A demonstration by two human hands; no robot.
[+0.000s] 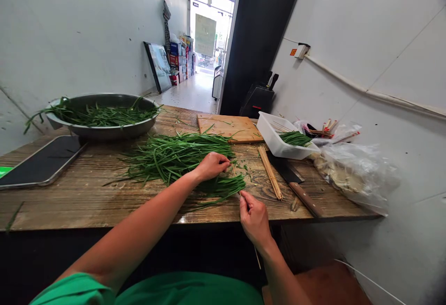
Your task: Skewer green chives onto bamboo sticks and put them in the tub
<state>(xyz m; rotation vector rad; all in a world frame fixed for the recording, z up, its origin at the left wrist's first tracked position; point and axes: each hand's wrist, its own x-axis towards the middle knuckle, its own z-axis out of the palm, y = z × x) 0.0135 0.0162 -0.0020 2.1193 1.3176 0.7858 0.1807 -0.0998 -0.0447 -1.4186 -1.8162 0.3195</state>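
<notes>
A bundle of long green chives [225, 186] lies on the wooden table, below a larger pile of chives [181, 151]. My right hand [254, 214] grips a thin bamboo skewer [257, 257] near the bundle's cut ends; its lower end sticks out below that hand. The skewer lines up across the bundle, and its far part shows near the fingertips of my left hand [213, 165]. That hand is closed in a pinch at the skewer's far end, over the chives. Whether the skewer pierces the stems or passes beside them is too small to tell.
Bundled skewers [270, 172] and a cleaver [296, 184] lie right of the chives. Behind are a cutting board [228, 126] and a white plastic tub [278, 130] with chives. A plastic bag [358, 170] sits far right; a metal basin [104, 130] and a phone-like slab [42, 161] are left.
</notes>
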